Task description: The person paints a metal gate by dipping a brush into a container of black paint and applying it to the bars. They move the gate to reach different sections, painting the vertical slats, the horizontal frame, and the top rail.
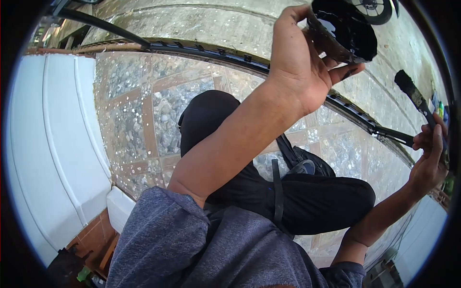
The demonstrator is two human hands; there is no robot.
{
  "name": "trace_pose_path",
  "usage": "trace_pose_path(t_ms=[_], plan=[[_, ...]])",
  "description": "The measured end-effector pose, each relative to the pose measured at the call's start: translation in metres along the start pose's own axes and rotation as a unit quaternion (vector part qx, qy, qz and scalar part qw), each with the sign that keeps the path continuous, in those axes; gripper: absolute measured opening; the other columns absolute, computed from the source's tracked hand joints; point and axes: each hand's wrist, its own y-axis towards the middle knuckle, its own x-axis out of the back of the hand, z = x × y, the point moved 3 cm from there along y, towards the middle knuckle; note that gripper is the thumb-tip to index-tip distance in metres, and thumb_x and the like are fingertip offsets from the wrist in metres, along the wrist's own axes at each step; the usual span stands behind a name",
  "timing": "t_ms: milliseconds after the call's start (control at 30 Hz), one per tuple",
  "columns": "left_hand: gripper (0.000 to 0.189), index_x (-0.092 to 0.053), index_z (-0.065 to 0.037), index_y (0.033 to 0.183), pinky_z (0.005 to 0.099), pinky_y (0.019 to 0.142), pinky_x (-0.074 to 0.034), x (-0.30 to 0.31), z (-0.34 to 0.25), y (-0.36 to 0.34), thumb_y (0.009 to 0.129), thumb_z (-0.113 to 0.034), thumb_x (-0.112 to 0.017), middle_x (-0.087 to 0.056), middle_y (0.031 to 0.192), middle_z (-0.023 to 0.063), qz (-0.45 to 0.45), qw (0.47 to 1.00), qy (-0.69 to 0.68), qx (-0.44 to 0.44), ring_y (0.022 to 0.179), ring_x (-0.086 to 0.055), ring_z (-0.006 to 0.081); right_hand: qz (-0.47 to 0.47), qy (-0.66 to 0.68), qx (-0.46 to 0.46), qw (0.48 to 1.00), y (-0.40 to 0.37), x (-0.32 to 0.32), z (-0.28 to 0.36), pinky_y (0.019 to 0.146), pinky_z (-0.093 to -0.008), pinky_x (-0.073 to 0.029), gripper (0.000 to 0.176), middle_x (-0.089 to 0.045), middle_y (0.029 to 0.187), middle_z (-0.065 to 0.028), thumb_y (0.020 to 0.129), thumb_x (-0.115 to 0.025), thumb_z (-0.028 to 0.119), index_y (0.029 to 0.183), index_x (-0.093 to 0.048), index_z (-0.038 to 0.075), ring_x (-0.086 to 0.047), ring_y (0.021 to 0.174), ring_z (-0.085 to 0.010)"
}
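Note:
My left hand (pixel 298 62) is raised at the upper middle, its fingers wrapped round a tilted cup (pixel 314 36) of glossy black paint (pixel 348 29). Black smears mark the cup's rim and a fingertip. At the far right, my right hand (pixel 429 163) grips a paintbrush (pixel 422 105) by its handle. The bristles are coated black and point up and to the left, apart from the cup. Part of the brush handle is hidden behind my fingers.
A black metal bar (pixel 206 53) crosses the view beyond my bent knees. Stone-patterned tiles (pixel 125 115) with white specks lie under me. White panels (pixel 62 129) stand at left. Beyond the bar is a concrete surface (pixel 192 19), with a wheel (pixel 374 9) at the top right.

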Motion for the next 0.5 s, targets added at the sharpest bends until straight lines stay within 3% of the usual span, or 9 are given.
trace_pose_path(t_ms=[33, 200, 500], plan=[[0.058, -0.05, 0.001, 0.128, 0.0528, 0.094, -0.055, 0.006, 0.003, 0.006, 0.097, -0.045, -0.031, -0.061, 0.12, 0.0189, 0.031, 1.0, 0.003, 0.001, 0.107, -0.063, 0.0347, -0.023, 0.016, -0.031, 0.999, 0.0, 0.004, -0.012, 0.059, -0.0223, -0.048, 0.032, -0.07, 0.086, -0.0097, 0.102, -0.054, 0.022, 0.12, -0.067, 0.0, -0.062, 0.067, -0.01], [0.049, -0.058, -0.006, 0.108, 0.0464, 0.077, -0.061, 0.0, 0.004, 0.003, 0.094, -0.047, -0.037, -0.066, 0.099, 0.0103, -0.009, 0.999, -0.014, 0.033, 0.093, -0.065, 0.0225, -0.053, -0.01, -0.057, 0.997, 0.0, -0.004, -0.017, 0.059, -0.0213, -0.046, 0.032, -0.069, 0.089, -0.0062, 0.1, -0.058, 0.025, 0.122, -0.067, 0.004, -0.059, 0.069, -0.0072], [0.048, -0.06, -0.007, 0.101, 0.0441, 0.072, -0.061, -0.002, 0.005, -0.004, 0.095, -0.049, -0.038, -0.065, 0.093, 0.0094, -0.038, 0.997, -0.035, 0.063, 0.082, -0.064, 0.0201, -0.04, -0.06, -0.015, 0.997, 0.001, -0.022, 0.005, 0.057, -0.0216, -0.044, 0.031, -0.071, 0.093, -0.0083, 0.1, -0.059, 0.024, 0.123, -0.067, 0.005, -0.055, 0.063, -0.006]])
